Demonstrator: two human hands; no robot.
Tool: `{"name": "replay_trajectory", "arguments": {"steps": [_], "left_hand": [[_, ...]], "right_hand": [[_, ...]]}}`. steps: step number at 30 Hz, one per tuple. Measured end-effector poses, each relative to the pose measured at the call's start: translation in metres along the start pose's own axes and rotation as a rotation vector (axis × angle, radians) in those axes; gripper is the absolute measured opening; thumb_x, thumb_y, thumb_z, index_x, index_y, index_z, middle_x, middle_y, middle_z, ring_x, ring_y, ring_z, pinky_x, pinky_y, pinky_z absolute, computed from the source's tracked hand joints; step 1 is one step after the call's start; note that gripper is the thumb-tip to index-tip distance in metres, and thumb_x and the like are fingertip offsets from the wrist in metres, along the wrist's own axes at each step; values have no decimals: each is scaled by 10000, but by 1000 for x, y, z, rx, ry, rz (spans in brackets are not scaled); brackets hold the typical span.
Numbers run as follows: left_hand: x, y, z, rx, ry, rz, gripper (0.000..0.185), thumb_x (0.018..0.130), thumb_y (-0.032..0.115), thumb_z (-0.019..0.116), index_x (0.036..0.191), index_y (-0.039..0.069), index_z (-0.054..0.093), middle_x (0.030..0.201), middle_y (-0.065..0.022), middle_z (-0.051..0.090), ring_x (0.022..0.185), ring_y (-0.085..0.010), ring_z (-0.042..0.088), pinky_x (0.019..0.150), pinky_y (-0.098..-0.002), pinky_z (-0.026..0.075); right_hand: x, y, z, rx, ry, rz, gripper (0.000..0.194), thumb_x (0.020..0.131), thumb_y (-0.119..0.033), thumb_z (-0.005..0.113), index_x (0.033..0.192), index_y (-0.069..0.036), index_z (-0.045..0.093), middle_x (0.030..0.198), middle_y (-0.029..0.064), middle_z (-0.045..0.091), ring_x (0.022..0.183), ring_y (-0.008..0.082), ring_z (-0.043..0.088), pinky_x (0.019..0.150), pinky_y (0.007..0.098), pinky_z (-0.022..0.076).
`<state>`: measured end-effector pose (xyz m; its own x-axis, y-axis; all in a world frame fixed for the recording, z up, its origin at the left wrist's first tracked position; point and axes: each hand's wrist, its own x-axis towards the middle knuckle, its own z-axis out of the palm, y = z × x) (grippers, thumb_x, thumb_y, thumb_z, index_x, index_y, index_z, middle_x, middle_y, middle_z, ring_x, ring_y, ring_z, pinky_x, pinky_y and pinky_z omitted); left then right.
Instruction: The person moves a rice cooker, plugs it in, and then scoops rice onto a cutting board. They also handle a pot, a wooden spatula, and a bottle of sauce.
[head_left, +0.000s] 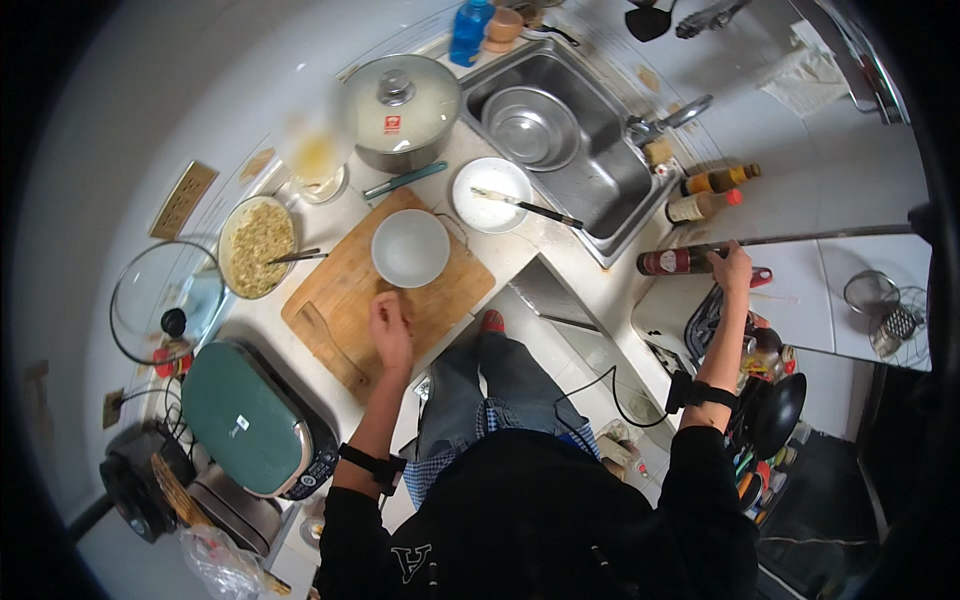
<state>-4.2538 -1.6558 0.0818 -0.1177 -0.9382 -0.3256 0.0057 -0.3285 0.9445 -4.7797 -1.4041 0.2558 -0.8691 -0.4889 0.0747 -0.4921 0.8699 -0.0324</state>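
My right hand (730, 268) is wrapped around the neck of a dark glass bottle (670, 261) with a red label, at the counter right of the sink. The bottle looks tilted nearly flat in this view. My left hand (390, 327) is loosely curled over a wooden cutting board (337, 300), with nothing visible in it. Just beyond those fingers, a white bowl (411, 247) stands on the board and looks empty. Right of the board, a white plate (480, 202) carries a dark-handled utensil (551, 215) with pale residue on its tip.
A bowl of chopped filling (259, 244) with chopsticks (296, 256) stands at left, near a glass lid (142, 300) and a green electric cooker (236, 420). A lidded pot (401, 112) is beside the steel sink (600, 180). A green-handled peeler or knife (409, 178) lies before the pot.
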Motion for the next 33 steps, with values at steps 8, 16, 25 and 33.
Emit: {"name": "replay_trajectory", "arguments": {"steps": [8,16,25,33], "left_hand": [[-57,23,38,104,-422,-67,181,950,155,619,1103,59,618,836,-10,608,671,-82,563,517,-218,460],[-83,52,86,403,-727,238,544,764,176,800,1260,102,587,1051,-64,619,939,-166,642,805,-316,522],[-92,81,90,460,-673,517,861,622,285,883,1355,99,472,1201,-137,567,1083,-304,595,912,-403,484],[-90,76,18,500,-430,501,561,643,328,835,1093,75,616,973,-121,673,901,-321,657,766,-407,524]], "right_hand": [[-31,-41,-22,71,-6,-53,255,749,-184,745,853,20,632,674,168,658,642,319,664,642,408,510],[-117,-140,-107,330,-255,-268,211,769,-109,742,890,39,652,703,179,667,556,248,665,578,365,511],[-183,-242,-110,702,-662,-579,197,798,-101,748,911,26,650,709,132,644,531,157,632,519,307,480],[-212,-285,-102,547,-574,-735,386,847,-358,736,926,5,631,637,141,614,593,319,617,578,399,489]]}}
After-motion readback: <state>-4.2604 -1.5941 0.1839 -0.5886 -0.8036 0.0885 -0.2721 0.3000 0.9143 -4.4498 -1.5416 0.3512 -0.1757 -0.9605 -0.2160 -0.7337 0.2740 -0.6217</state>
